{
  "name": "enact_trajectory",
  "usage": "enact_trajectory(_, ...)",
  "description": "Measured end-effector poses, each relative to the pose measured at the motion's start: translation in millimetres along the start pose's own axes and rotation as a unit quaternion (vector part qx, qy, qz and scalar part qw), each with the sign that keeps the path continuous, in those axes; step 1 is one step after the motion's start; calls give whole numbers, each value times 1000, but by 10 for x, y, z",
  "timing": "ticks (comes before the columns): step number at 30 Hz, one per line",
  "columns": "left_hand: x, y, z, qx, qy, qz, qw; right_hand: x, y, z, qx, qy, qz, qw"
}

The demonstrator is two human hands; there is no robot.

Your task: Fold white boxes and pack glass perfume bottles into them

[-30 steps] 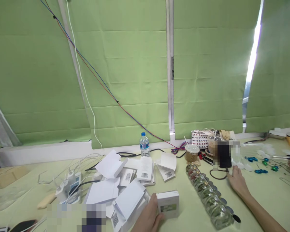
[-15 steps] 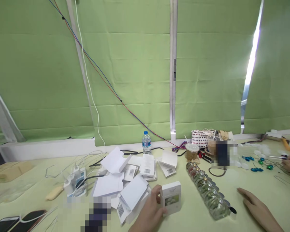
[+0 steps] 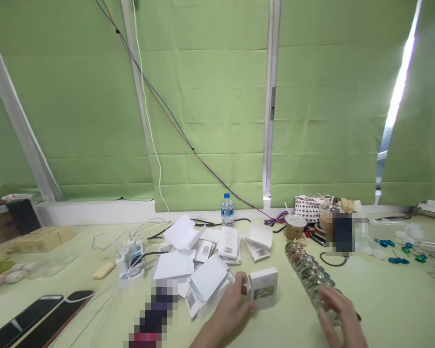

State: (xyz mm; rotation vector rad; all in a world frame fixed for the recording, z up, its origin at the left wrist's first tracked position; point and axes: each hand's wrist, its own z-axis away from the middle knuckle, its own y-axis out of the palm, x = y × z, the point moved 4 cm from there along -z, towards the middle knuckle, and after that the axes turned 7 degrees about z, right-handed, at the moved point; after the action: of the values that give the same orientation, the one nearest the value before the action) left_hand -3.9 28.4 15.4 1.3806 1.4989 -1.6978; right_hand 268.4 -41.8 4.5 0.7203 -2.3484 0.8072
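Note:
My left hand (image 3: 232, 308) grips a small white box (image 3: 264, 288) by its left side and holds it upright on the pale green table (image 3: 391, 295). My right hand (image 3: 339, 313) lies with fingers spread on the near end of a row of glass jars (image 3: 306, 270) that runs diagonally away from me. The jars hold something green and brown. Just left of the box lies a heap of flat white cartons (image 3: 203, 261), some with barcodes.
A water bottle (image 3: 227, 210), two lidded drink cups (image 3: 296, 227) and a patterned pouch (image 3: 309, 208) stand by the green blinds. A charger with white cables (image 3: 130, 253) and two phones (image 3: 39, 316) lie at left. Blue and green small parts (image 3: 398, 251) lie at right.
My right hand moved left from the bare table onto the near end of the jar row. The left hand kept hold of the white box. The view shifted left.

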Motion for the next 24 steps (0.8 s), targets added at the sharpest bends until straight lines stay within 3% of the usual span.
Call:
enact_trajectory(2,-19,5,6,-1,-2,15,1000,397,237,-72,48,29,-59,997)
enact_trajectory(5,-30,12,13,-7,0,58,998,662,469,-185,132,49,-152,978)
enact_trajectory(11,5,18,-6,-1,31,113,993,563,694,-80,134,20,-215,967)
enact_trajectory(15,-35,3,-13,17,76,107,991,564,824,0,130,-56,-113,983)
enact_trajectory(18,-53,-11,-18,26,68,120,990,570,888,-51,121,-73,-29,990)
enact_trajectory(20,-43,-12,-16,30,44,123,991,553,951,-75,152,-56,-15,987)
enact_trajectory(24,-37,-48,3,7,45,91,995,505,1100,1,271,31,-68,960)
